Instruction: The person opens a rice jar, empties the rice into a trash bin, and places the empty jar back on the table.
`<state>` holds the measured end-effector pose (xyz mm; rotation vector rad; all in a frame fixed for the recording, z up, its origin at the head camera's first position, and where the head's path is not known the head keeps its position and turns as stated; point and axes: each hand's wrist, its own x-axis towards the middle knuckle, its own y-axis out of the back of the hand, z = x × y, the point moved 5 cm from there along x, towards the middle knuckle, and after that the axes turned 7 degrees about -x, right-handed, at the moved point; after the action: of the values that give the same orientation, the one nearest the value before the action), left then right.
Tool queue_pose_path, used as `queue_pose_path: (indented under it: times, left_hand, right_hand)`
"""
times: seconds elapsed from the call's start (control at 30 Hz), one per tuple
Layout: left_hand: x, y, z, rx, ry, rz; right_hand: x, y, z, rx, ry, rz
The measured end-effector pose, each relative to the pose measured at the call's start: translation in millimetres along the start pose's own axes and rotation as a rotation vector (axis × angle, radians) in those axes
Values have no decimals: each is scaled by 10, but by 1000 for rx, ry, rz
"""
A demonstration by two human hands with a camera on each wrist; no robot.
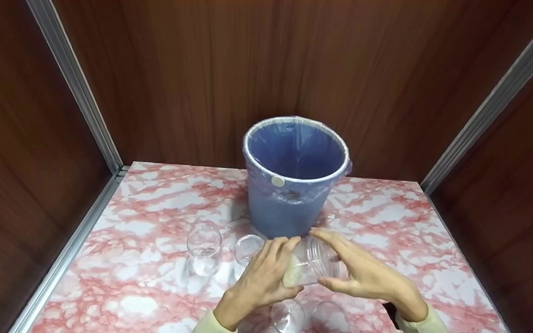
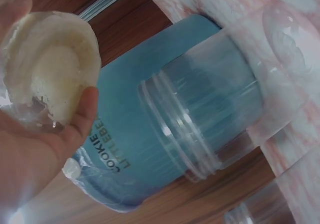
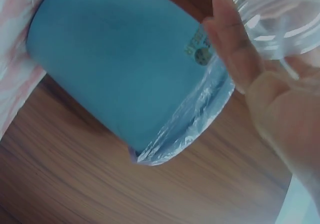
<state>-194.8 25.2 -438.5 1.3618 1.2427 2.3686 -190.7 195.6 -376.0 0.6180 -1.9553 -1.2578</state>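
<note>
A clear plastic jar (image 1: 301, 266) with a threaded neck lies sideways between my hands, in front of the blue bin. My left hand (image 1: 266, 273) grips its closed end, fingers over the top and thumb below. Something pale and creamy (image 2: 55, 63) shows at that end in the left wrist view. On the other side my right hand (image 1: 368, 268) holds the neck end between thumb and fingers. The right wrist view shows clear threaded rings (image 3: 280, 23) beside these fingers, somewhat blurred.
A blue bin (image 1: 285, 212) lined with a clear bag stands at the back. Left of my hands are a tall clear jar (image 1: 204, 252) and a second one (image 1: 247, 249). Two more clear round containers, one left (image 1: 287, 317) and one right (image 1: 330, 317), sit near the front edge.
</note>
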Motion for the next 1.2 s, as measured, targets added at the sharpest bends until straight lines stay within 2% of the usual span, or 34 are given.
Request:
queue_pose_path:
  times: [0.07,0.13,0.27,0.4,0.5,0.6,0.67,0.87,1.03,1.1,1.2]
  left_hand:
    - [-3,-16,-18,-16,3,-5]
    - [-8,-27,-30,-22,7,-5]
    - [-7,-29,-29,-2,11,4]
    - [10,-19,-2,65,-1,20]
    - [24,-5,24,133,-18,41]
    - [29,1,35,155,-28,44]
    - [26,-4,29,120,-23,30]
    - [40,-17,-11,-88,48,-29]
    - [48,-2,-55,-177,89,-20]
    - [52,14,-79,-219,105,-15]
    - [74,50,-112,-293,120,-7]
  right_hand:
    - [1,8,-12,-10,48,17]
    - [2,-3,0,21,38,15]
    - [-7,-18,91,97,-116,45]
    - [-26,-32,173,22,-257,57]
    - [-23,-74,189,-38,-301,20]
    - [-16,-107,184,-22,-322,3]
    - [-12,-109,172,-2,-315,8]
    - [-5,-42,158,89,-244,58]
    - [10,-4,164,191,-212,131]
    - [8,-9,183,250,-198,154]
    - [3,-11,210,399,-156,177]
